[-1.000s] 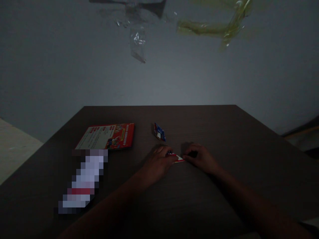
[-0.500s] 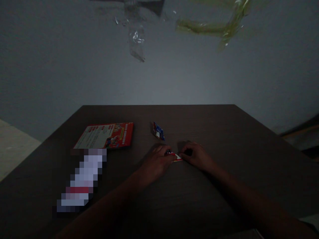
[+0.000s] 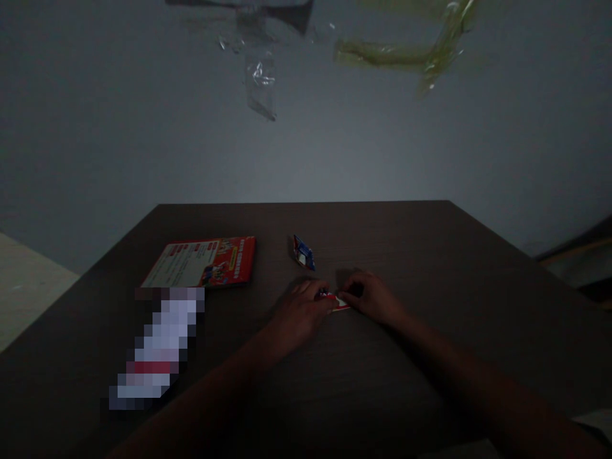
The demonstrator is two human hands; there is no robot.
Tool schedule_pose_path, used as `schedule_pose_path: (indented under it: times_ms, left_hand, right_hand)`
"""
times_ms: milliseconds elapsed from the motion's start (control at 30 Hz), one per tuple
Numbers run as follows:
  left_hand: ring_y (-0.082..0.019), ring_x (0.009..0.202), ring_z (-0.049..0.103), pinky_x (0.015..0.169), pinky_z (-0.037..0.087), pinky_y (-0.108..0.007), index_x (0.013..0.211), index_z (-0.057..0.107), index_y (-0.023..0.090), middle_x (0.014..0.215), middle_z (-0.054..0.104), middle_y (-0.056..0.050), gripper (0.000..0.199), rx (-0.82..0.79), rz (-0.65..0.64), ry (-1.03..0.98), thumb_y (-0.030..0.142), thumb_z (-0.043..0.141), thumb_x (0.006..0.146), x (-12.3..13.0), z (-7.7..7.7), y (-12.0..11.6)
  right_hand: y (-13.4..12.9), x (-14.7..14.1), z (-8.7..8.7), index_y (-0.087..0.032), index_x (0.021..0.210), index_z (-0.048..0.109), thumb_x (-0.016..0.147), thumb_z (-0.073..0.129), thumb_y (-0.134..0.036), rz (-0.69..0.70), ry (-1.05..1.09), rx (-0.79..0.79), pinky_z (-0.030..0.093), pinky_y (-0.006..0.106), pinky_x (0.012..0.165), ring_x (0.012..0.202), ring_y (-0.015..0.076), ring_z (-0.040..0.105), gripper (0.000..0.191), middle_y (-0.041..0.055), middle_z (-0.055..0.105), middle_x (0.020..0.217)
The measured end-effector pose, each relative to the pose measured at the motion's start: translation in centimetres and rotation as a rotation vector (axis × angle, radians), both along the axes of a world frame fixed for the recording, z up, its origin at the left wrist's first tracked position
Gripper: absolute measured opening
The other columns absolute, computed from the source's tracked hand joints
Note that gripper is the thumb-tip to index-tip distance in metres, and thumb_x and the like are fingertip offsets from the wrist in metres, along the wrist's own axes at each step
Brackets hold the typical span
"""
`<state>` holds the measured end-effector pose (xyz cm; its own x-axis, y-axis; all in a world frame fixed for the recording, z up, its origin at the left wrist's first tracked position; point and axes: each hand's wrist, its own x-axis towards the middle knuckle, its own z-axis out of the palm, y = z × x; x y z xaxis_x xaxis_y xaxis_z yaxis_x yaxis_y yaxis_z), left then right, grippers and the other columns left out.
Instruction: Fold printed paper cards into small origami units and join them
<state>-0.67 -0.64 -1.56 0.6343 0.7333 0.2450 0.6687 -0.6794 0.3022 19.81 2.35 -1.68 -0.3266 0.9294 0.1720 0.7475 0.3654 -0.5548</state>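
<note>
At my far left on the tabletop [image 3: 421, 370] lies a long pale item [image 3: 165, 347], masked by coarse blocks, so I cannot tell what it is; one red band crosses it. Just beyond its upper end is a flat red printed item [image 3: 234, 262], its face part pale with lines of print. Next comes my left hand [image 3: 302, 313], its thumb over a small red-and-white piece [image 3: 341, 304] and its fingers curled behind — a narrow grip holding the piece low at the tabletop. Beyond this hand, a small folded blue piece [image 3: 306, 252] sits by itself, near but not touched. The red-and-white piece lies between my two hands, its pale part showing in the gap. My right hand [image 3: 380, 301] is narrow, thumb and forefinger bent into a loop with their tips at the piece's right part — whether they pinch it or only press it, I cannot tell.
</note>
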Motion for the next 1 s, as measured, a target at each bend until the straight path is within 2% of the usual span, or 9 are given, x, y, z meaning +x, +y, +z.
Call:
schedule_pose_path:
  times_ms: [300, 667, 800, 933, 1000]
  left_hand:
    - [-0.022, 0.113, 0.044, 0.095, 0.04, -0.039, 0.11, 0.061, 0.031, 0.123, 0.049, -0.003, 0.024, -0.015, 0.002, 0.006, 0.025, 0.046, 0.091, 0.0, -0.1, 0.1]
    - [-0.021, 0.112, 0.045, 0.096, 0.039, -0.038, 0.112, 0.06, 0.03, 0.121, 0.05, -0.003, 0.025, -0.028, -0.015, -0.016, 0.024, 0.048, 0.09, 0.0, -0.2, 0.1]
    - [-0.021, 0.111, 0.045, 0.095, 0.039, -0.038, 0.109, 0.061, 0.03, 0.12, 0.05, -0.003, 0.024, -0.025, -0.016, -0.02, 0.024, 0.048, 0.09, -0.1, 0.0, 0.0]
    - [-0.02, 0.11, 0.045, 0.094, 0.04, -0.038, 0.109, 0.061, 0.03, 0.118, 0.051, -0.003, 0.024, -0.02, -0.005, -0.034, 0.024, 0.048, 0.09, -0.1, -0.1, 0.0]
    - [-0.02, 0.11, 0.046, 0.094, 0.04, -0.037, 0.11, 0.061, 0.031, 0.118, 0.051, -0.003, 0.025, -0.026, -0.005, -0.046, 0.023, 0.048, 0.09, -0.1, 0.0, 0.0]
  right_hand:
    - [-1.3, 1.9, 0.1, -0.02, 0.077, 0.066, 0.074, 0.065, -0.024, 0.008, 0.015, -0.044, 0.041, 0.032, 0.072, 0.08, 0.0198, 0.058, 0.005, 0.0031, 0.066, 0.079]
    - [0.6, -0.8, -0.5, -0.02, 0.074, 0.065, 0.073, 0.067, -0.023, -0.004, 0.014, -0.004, 0.04, 0.03, 0.067, 0.074, 0.0181, 0.057, 0.004, 0.0024, 0.065, 0.075]
    - [0.6, -0.6, -0.6, -0.019, 0.074, 0.065, 0.073, 0.068, -0.026, -0.012, 0.07, -0.007, 0.042, 0.029, 0.067, 0.073, 0.0172, 0.058, 0.007, 0.0021, 0.065, 0.076]
    - [-0.2, 0.9, 0.0, -0.019, 0.078, 0.065, 0.075, 0.067, -0.021, 0.089, 0.125, -0.027, 0.044, 0.03, 0.07, 0.074, 0.0173, 0.059, 0.004, 0.003, 0.066, 0.078]
    - [-0.5, 1.6, 0.5, -0.019, 0.079, 0.066, 0.077, 0.066, -0.02, 0.204, 0.154, -0.038, 0.045, 0.032, 0.073, 0.079, 0.018, 0.06, 0.003, 0.0037, 0.067, 0.081]
